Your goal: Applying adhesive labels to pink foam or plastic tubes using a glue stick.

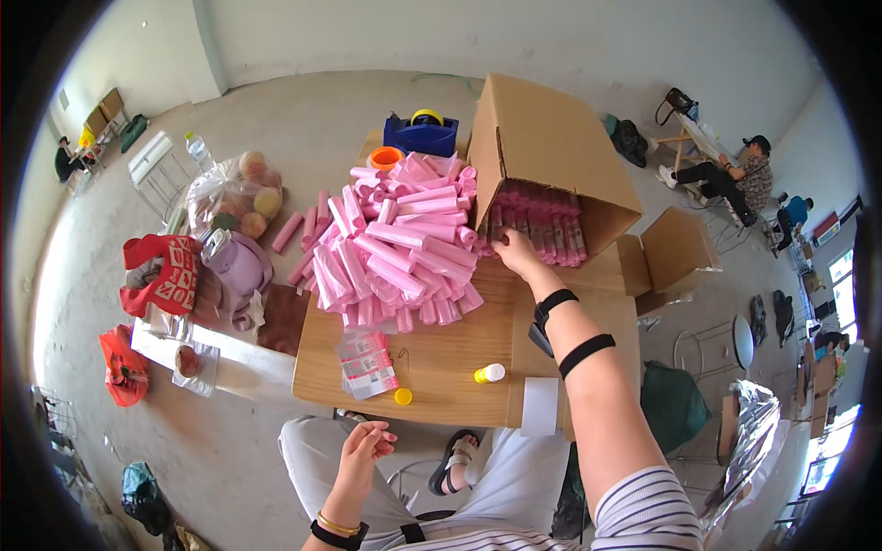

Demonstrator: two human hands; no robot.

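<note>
A large cardboard box (565,138) lies on its side on the wooden table, its opening toward me. Packed rows of pink plastic rolls (542,234) with printed bands show inside. My right hand (516,253) reaches into the opening's left part, fingers bent together against the rolls; what they grip is hidden. Left of it, loose pink rolls (395,243) form a big heap. Above my lap hovers my left hand (365,445), fingers loosely bent and partly apart, with nothing in it. Near the front edge lie printed clear wrappers (367,365), a yellow cap (402,396) and a small glue bottle (490,374).
Behind the heap stand a blue tape dispenser (421,135) and an orange tape roll (386,157). A white card (539,406) overhangs the front edge. Bags of fruit (237,197) and a red bag (161,274) sit left; an open carton (675,257) stands right. Other people sit farther off.
</note>
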